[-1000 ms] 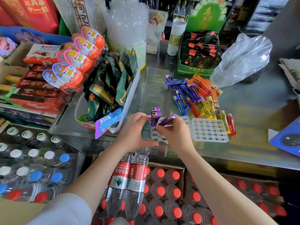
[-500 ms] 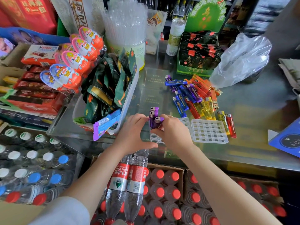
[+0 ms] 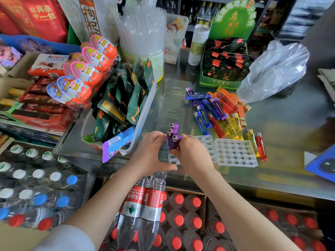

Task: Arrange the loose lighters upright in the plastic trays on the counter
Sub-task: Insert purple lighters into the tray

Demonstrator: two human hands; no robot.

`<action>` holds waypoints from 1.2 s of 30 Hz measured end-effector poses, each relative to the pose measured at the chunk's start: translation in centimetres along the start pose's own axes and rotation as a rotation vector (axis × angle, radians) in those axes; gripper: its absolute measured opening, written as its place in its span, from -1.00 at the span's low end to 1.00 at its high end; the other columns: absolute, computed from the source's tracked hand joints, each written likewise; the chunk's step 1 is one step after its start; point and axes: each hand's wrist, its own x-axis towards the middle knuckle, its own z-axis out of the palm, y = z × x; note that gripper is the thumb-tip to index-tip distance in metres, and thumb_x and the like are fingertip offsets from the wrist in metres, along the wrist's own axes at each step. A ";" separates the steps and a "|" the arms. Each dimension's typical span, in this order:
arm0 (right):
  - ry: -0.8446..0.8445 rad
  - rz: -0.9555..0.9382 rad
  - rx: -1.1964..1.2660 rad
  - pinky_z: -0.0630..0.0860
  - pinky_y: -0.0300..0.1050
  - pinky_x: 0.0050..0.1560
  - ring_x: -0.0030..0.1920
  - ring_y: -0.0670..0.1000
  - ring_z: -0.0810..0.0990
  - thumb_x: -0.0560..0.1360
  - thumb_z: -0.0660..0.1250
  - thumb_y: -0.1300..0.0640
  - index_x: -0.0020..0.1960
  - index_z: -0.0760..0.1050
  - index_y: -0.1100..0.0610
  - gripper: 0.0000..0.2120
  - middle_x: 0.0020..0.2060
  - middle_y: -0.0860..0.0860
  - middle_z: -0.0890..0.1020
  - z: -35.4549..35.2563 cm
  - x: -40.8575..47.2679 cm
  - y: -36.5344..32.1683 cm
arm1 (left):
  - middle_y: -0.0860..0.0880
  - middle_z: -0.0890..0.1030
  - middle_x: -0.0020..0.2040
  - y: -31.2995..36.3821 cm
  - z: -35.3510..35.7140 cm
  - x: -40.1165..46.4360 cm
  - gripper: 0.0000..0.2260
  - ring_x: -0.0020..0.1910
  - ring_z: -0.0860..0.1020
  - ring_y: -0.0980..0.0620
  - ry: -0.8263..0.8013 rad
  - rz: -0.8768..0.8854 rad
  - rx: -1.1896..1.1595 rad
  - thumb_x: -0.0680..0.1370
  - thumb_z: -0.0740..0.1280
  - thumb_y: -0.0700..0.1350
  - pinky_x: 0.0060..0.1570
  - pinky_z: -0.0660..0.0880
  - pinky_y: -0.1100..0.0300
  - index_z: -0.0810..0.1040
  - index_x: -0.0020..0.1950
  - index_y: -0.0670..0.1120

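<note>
Three purple lighters (image 3: 173, 135) stand upright in a row at the left end of a clear plastic tray with round holes (image 3: 205, 142). My right hand (image 3: 192, 154) pinches the nearest purple lighter (image 3: 175, 143), which sits upright in its slot. My left hand (image 3: 150, 153) rests against the tray's left edge, fingers curled beside the lighters. A second clear tray with square cells (image 3: 235, 153) lies to the right, with no lighters in it. Loose lighters (image 3: 217, 109) in blue, purple, red, orange and yellow are heaped behind it.
A white bin of green snack packets (image 3: 143, 113) stands left of the trays. A crumpled plastic bag (image 3: 273, 69) and a green display box (image 3: 224, 66) sit at the back. A blue box (image 3: 322, 163) pokes in at the right. Bottled water crates lie below the glass counter edge.
My right hand brought a purple lighter down from a slanted hold and stood it upright in the tray beside the two others. My left hand stayed at the tray.
</note>
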 end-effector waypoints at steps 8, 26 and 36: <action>-0.085 0.027 0.109 0.38 -0.17 -0.26 -0.21 -0.01 0.49 0.40 0.40 -0.03 0.10 0.39 0.12 -0.63 -0.16 -0.04 0.49 -1.6 -0.1 2.9 | -0.01 0.41 0.18 0.4 -0.4 0.3 -0.27 0.19 0.32 0.01 -0.005 0.018 0.034 0.19 0.52 0.18 0.21 0.24 0.16 0.41 0.26 -0.08; 0.297 0.264 -0.078 0.42 -0.09 -0.20 -0.11 0.14 0.51 0.47 0.27 0.18 0.07 0.55 0.18 -0.79 -0.09 0.15 0.62 -5.4 8.8 10.7 | 0.42 0.19 0.09 1.3 -1.1 2.1 -0.33 0.22 0.28 0.21 -0.082 -0.004 -0.167 0.30 0.50 0.06 0.24 0.22 0.25 0.15 0.24 0.24; 0.218 0.163 0.600 0.38 -0.33 -0.34 -0.35 -0.18 0.45 0.49 0.29 0.24 0.05 0.45 0.18 -0.86 -0.19 -0.04 0.56 -5.9 3.5 7.5 | 0.25 0.31 0.09 0.4 -0.6 1.3 -0.24 0.22 0.23 0.15 -0.033 0.042 -0.105 0.18 0.34 0.31 0.21 0.22 0.19 0.34 0.31 0.01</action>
